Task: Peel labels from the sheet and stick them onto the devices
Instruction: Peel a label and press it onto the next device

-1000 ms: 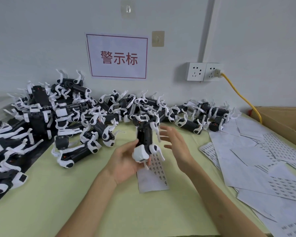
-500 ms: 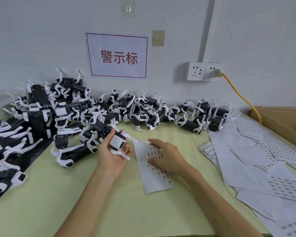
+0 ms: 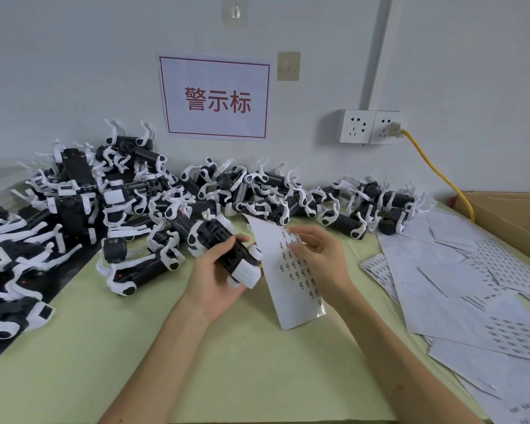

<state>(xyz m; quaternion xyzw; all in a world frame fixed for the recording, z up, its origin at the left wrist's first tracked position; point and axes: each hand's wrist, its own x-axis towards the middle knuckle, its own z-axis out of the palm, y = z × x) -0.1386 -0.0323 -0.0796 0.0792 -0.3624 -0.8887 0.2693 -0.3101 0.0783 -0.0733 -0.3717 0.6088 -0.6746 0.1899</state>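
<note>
Cardboard box (image 3: 502,224), left hand (image 3: 214,280) holds device (image 3: 227,246), right hand (image 3: 322,258) pinches sheet (image 3: 297,289)

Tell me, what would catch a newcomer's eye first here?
A heap of black-and-white devices sprawls along the wall, under a sign with red characters. In the middle, the left hand grips one device while the right hand pinches a label sheet. Loose sheets litter the right side.

1. Left hand (image 3: 216,281) lies palm up, fingers curled round a device (image 3: 224,244).
2. Right hand (image 3: 323,257) pinches the sheet (image 3: 294,298) between thumb and fingertips.
3. Both forearms are bare and angle inward toward each other.
</note>
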